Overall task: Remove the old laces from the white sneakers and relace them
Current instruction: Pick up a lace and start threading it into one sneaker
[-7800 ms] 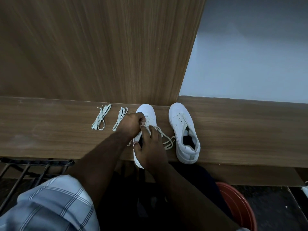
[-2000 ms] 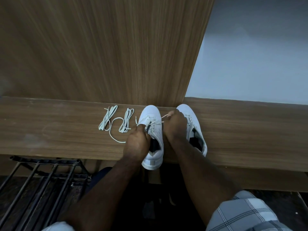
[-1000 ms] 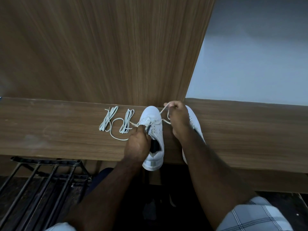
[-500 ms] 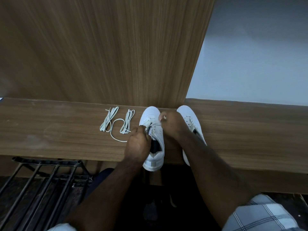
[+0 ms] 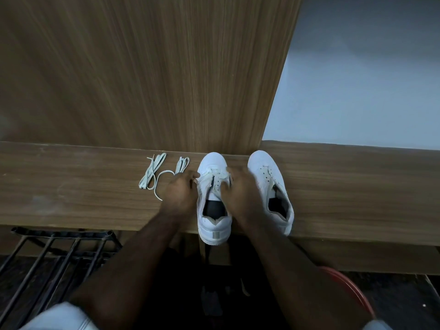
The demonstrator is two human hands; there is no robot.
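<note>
Centrally, lower middle of frame: left sneaker on the wooden bench, heel overhanging the edge. Left hand and right hand grip its two sides, fingers curled at the eyelets. Right sneaker just beside. Loose laces lie left of the hands.

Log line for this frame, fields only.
left hand: at left sneaker eyelets | right hand: same | right sneaker: unlaced | laces: on shelf

Home interior: wood-laminate ledge, black metal rack, grey wall.
</note>
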